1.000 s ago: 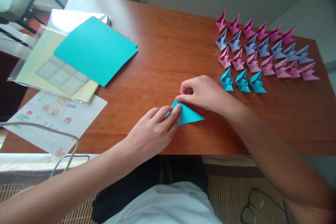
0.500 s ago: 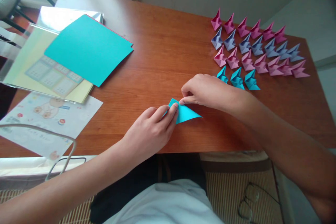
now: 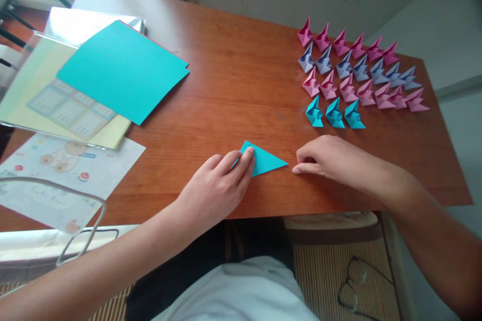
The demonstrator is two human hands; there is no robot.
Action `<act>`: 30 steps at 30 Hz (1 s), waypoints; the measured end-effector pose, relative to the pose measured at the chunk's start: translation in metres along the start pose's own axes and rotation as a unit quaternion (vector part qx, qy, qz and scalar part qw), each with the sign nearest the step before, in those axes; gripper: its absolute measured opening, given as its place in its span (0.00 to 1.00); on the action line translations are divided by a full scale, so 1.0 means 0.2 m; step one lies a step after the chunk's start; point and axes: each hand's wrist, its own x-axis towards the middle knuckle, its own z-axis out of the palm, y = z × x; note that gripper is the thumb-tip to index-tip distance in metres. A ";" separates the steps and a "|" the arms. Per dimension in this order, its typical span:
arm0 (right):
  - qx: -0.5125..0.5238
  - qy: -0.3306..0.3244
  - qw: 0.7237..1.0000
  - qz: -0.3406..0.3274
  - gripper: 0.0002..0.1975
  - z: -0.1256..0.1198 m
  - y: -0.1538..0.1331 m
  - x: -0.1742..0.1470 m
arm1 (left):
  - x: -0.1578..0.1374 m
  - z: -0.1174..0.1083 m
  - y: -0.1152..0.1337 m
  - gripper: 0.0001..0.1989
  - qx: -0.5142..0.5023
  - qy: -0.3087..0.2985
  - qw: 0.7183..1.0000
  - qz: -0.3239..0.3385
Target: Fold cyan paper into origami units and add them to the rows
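L hand (image 3: 222,185), just below ctr of frame, presses folded turq. paper (image 3: 268,161) to table (image 3: 226,80) w/ fingertips close tog.; thumb hidden, can't tell if it grips; paper's a bit R of & below ctr, sharp tip pointing R; R hand (image 3: 335,163), R of ctr, just beside that tip but apart, fingers curled, narrow gap betw. thumb & index; upper R: folded figures (image 3: 347,90) in rows, 6 magenta, 7 lavender, 7 pink, 3 turq.; turq. sheets (image 3: 128,70), upper L, atop yellow paper (image 3: 118,133); specs (image 3: 356,275) lower R.
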 end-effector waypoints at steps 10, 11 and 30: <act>0.112 0.251 0.961 0.036 0.09 0.20 -0.23 0.04 | 0.02 -0.01 -0.04 0.18 -0.045 -0.017 0.998 -0.027; 0.093 0.269 0.958 0.038 0.10 0.23 -0.25 0.05 | 0.02 -0.01 -0.04 0.18 -0.044 -0.021 0.998 -0.029; 0.057 0.331 0.940 0.061 0.10 0.34 -0.28 0.02 | 0.01 -0.04 -0.02 0.22 -0.002 -0.077 0.997 0.000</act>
